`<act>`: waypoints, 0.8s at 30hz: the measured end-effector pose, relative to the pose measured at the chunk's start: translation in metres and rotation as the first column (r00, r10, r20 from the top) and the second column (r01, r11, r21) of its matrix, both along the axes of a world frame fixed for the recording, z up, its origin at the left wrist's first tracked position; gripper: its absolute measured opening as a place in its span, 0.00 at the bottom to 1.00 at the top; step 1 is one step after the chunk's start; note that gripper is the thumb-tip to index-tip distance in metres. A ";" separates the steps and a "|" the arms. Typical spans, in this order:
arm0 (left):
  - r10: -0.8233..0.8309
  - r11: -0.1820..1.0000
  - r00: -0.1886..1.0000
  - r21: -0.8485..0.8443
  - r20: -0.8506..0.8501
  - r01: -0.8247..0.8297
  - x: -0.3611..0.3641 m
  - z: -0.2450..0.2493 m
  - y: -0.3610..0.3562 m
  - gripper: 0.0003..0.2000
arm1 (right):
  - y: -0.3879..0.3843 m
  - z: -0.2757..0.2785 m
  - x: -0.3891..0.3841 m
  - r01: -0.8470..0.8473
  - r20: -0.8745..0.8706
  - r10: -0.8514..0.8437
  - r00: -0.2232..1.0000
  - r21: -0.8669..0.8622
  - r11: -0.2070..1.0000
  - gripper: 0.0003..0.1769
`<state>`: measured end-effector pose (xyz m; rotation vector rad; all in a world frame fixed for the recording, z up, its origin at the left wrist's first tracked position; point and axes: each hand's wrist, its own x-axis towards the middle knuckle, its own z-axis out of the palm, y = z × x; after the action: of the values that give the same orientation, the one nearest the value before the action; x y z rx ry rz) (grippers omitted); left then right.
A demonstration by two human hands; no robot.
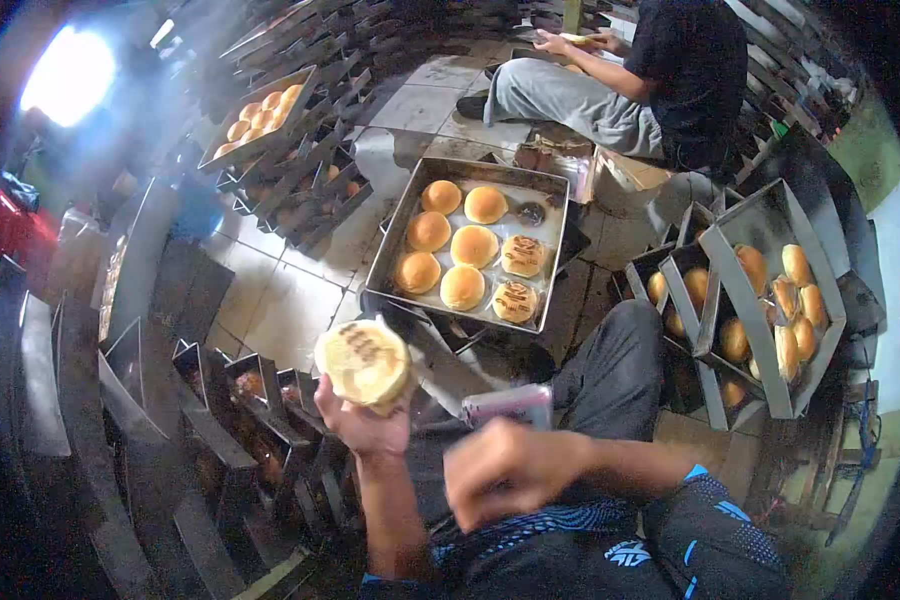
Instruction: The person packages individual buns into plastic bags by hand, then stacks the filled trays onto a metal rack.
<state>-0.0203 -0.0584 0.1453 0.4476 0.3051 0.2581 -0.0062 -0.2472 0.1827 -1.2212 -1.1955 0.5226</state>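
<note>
My left hand (375, 420) holds up a round, pale bun (363, 362) with dark brown marks on the face turned towards me. My right hand (505, 470) is blurred by motion, its fingers curled in front of my body; whether something is in them is hidden. Just beyond it lies a flat rectangular object (510, 405) with a pale pinkish top, partly covered by the hand. Ahead is a square metal tray (372, 275) with several plain golden buns (474, 246) and two buns bearing dark marks, among them the nearer marked bun (515, 301).
Stacked trays on the right hold more buns (787, 345). Another tray of buns (260, 118) tops a stack at the back left. Many dark metal trays (210, 440) stand close on my left. A seated person (670, 80) works at the back right.
</note>
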 end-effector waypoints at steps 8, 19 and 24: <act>-0.083 0.995 0.992 0.042 -0.096 0.087 0.005 -0.018 0.000 0.34 | -0.004 0.002 -0.002 -0.414 -0.095 0.427 0.899 0.128 0.901 0.05; 0.287 0.662 0.944 0.746 -0.164 -0.071 -0.024 -0.060 -0.065 0.29 | 0.006 -0.055 0.012 0.839 -0.093 -0.835 0.543 0.099 0.535 0.08; 0.205 0.062 0.954 0.970 0.219 -0.236 -0.042 -0.049 -0.012 0.15 | 0.009 -0.046 0.017 0.769 -0.361 -0.743 0.563 -0.100 0.631 0.04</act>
<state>-0.0622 -0.0708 0.0966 1.8474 0.1122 0.8114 0.0109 -0.2382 0.1369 -1.3658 -0.2664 0.0326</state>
